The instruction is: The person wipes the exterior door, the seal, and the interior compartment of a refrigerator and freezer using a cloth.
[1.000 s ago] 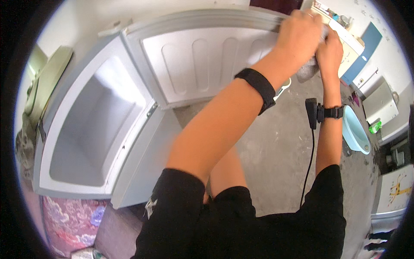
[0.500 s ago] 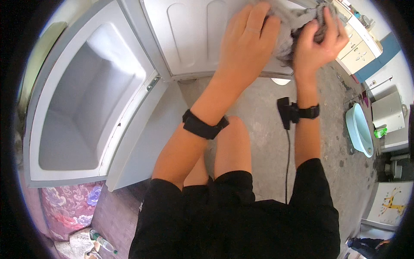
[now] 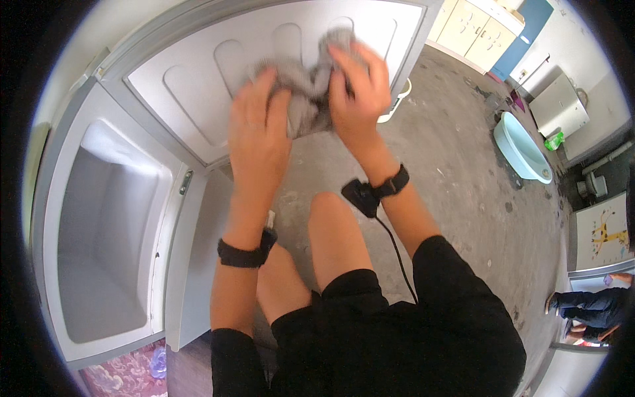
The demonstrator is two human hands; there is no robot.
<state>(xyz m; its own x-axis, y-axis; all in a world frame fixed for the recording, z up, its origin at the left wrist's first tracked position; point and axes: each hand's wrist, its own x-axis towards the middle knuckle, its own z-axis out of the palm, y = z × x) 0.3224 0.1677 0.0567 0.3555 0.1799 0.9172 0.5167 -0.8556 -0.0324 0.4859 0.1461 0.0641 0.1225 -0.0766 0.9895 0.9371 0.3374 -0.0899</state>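
A crumpled grey cloth [image 3: 305,112] is stretched between my two hands, blurred by motion. My left hand [image 3: 260,129] grips its left end, fingers bent over it. On the other end, my right hand [image 3: 360,92] has its thumb and fingers closed, with cloth bunched between them. Right behind the cloth is the white ribbed inner side of an open fridge door [image 3: 192,89]; I cannot tell whether the cloth touches it. To the left stands the fridge compartment [image 3: 109,231], with bare pale walls. Black straps circle both wrists, and a cable runs from the right one.
A light blue plastic tub [image 3: 519,149] leans on the concrete floor [image 3: 456,172] at the right. Beyond it are a white cabinet [image 3: 559,109] and cream cupboards [image 3: 473,33]. Another person's legs [image 3: 585,308] show at the far right. Floral fabric [image 3: 126,372] lies below the fridge.
Both hands have moved left and a little down with the cloth. The view has turned right, bringing more of the door panel and another person into sight.
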